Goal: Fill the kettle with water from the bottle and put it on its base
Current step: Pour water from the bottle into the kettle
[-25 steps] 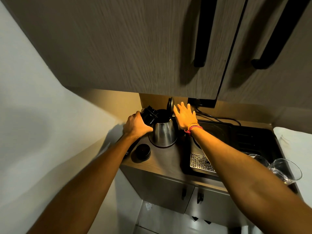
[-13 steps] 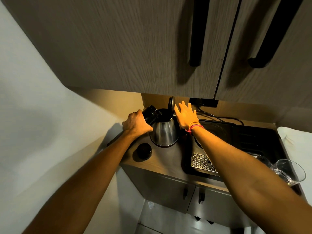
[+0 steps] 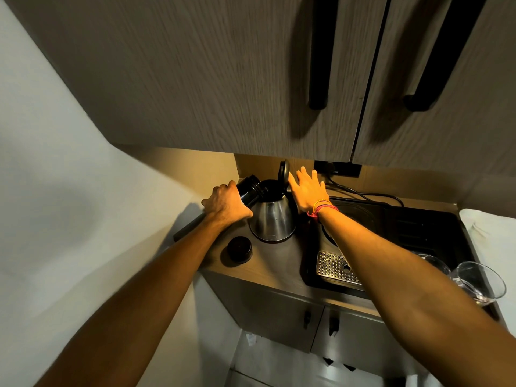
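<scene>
A steel kettle stands on the wooden counter with its black lid hinged upright. My left hand is shut on a dark bottle, which is tilted with its mouth over the kettle's opening. No water stream can be made out. My right hand is beside the raised lid with fingers spread, its thumb side against the lid. A round black cap lies on the counter in front of the kettle.
Right of the kettle sits a black tray with a round dark plate, a perforated metal grate and a power cable. Two glasses stand at the right edge. Wall cupboards with long black handles hang low overhead.
Both hands, the bottle and the kettle keep nearly the same pose; only the camera view has shifted slightly.
</scene>
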Motion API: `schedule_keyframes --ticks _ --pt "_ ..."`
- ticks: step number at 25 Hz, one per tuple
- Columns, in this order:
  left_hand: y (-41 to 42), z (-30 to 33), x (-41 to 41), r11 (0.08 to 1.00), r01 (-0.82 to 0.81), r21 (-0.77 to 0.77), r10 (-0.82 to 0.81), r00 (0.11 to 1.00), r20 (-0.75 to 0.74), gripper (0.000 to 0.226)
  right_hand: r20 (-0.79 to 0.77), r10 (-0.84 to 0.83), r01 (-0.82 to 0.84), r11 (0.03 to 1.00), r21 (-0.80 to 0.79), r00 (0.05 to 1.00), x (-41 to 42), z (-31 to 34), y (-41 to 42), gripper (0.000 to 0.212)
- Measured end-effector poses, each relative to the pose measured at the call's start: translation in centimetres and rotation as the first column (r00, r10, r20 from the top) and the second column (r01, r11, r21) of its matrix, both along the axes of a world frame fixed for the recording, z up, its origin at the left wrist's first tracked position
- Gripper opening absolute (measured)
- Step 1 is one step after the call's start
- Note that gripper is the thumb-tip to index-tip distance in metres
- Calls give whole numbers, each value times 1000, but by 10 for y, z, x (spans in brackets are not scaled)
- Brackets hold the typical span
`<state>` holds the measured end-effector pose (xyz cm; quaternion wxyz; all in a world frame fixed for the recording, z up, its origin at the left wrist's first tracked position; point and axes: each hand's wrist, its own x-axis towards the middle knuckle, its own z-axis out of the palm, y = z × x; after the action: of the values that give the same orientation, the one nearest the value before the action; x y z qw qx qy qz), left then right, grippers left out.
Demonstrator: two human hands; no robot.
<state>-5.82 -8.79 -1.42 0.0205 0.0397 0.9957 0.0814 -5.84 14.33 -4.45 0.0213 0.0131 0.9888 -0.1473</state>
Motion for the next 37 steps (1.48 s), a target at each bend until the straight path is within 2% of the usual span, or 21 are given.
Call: schedule_keyframes --ticks 4,7,11,14,18,22,25,30,32,37 --pt "2 2 1 1000 4 -19 -4 1000 -4 68 14 -17 17 999 -37 1000 -1 -1 -1 57" --pt "3 0 -1 1000 10 -14 -10 1000 -7 70 12 7 -7 1000 1 1000 -1 -3 -1 61" --pt "1 -3 -5 989 -11 150 13 1000 -15 86 14 41 -42 997 61 999 -2 -5 0 68" --pt "2 -4 -9 942 -2 337 9 1000 -22 79 27 48 -50 996 71 998 -3 -4 -1 70" --pt "-6 -9 -13 785 -63 616 115 992 -44 58 35 52 -55 995 87 998 -3 -6 -1 72" --pt "-18 -22 -16 523 -199 828 321 947 25 60 41 45 -49 995 84 998 -4 -8 -3 70" --pt "-25 -34 -20 392 -272 879 404 909 101 66 26 45 -48 994 99 999 -7 -11 -3 70" --pt "-30 -54 -23 281 -345 896 442 875 199 76 19 43 -44 994 104 999 -12 -15 0 66" --pt "-27 -57 -24 266 -333 904 429 881 199 77 17 52 -53 992 112 999 -13 -16 1 67" --pt "-24 -56 -23 358 -318 878 393 904 168 77 19 81 -82 992 92 997 -12 -16 0 71"
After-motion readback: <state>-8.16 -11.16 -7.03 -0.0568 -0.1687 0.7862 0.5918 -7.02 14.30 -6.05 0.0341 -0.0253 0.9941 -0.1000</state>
